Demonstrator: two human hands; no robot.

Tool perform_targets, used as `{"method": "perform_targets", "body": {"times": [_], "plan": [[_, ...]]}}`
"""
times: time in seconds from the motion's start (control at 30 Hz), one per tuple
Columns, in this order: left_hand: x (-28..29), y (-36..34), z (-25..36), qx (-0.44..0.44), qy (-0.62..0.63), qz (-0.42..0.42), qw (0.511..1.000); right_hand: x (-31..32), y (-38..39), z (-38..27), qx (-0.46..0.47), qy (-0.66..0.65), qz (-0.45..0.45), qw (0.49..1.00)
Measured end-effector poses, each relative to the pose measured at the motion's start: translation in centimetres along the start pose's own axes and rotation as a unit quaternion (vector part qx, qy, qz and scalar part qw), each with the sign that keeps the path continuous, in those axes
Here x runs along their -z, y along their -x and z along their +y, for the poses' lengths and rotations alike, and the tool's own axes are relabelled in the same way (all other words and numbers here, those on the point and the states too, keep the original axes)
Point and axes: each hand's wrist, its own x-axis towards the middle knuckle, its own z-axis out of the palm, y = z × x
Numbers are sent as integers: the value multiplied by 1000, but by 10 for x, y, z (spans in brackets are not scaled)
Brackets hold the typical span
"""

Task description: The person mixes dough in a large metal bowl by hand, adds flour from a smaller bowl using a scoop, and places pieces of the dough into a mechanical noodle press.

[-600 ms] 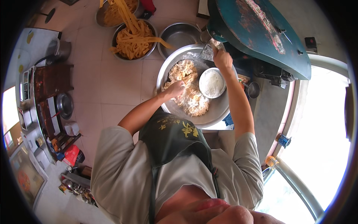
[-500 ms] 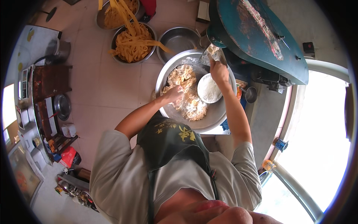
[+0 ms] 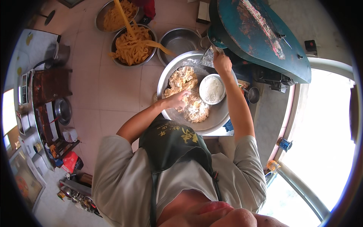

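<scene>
A wide metal basin (image 3: 163, 77) in front of my body holds crumbly, flour-dusted dough in two heaps: the far-left dough (image 3: 181, 78) and the nearer dough (image 3: 197, 110). My left hand (image 3: 177, 100) is over the dough between these heaps, fingers bent down and closed on some of it. Inside the basin's right side sits a white bowl of flour (image 3: 211, 90). Beyond it, my right hand (image 3: 222, 62) is at the floury metal chute (image 3: 208, 58) of a green machine (image 3: 257, 34). Its fingers are bent together, and what they hold is hidden.
Behind the basin stands an empty metal pan (image 3: 179, 41). Left of that, a metal bowl (image 3: 113, 51) is heaped with wide yellow noodles, and another noodle bowl (image 3: 99, 22) stands farther back. A small metal pot (image 3: 253, 95) lies right of my right forearm.
My left hand has shifted slightly right and its fingers have loosened a little. My right hand has drawn slightly up toward the chute; the dough piece seen there before no longer shows.
</scene>
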Motion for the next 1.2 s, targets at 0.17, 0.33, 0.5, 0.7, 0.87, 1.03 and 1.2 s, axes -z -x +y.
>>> {"method": "perform_targets", "body": {"times": [0.17, 0.33, 0.5, 0.7, 0.87, 1.03, 1.2], "plan": [[-1, -21, -29, -103, -168, 65, 978, -1, 6, -9, -5, 22, -62, 998], [-7, -44, 61, -130, -282, 118, 943, -5, 6, 3, -11, -3, -10, 1000], [21, -108, 133, -290, -538, 279, 740, 30, 59, 25, -2, -28, 32, 999], [22, -144, 162, -157, -712, 234, 643, 77, 135, 56, -9, -128, 54, 990], [25, -127, 143, -320, -702, 289, 566, 70, 238, 96, -107, -171, 0, 979], [-10, -58, 27, -175, -567, 55, 803, 52, 317, 118, -170, -233, -49, 956], [-55, -28, -56, -114, -521, 143, 834, 33, 322, 129, -95, -267, -42, 958]]}}
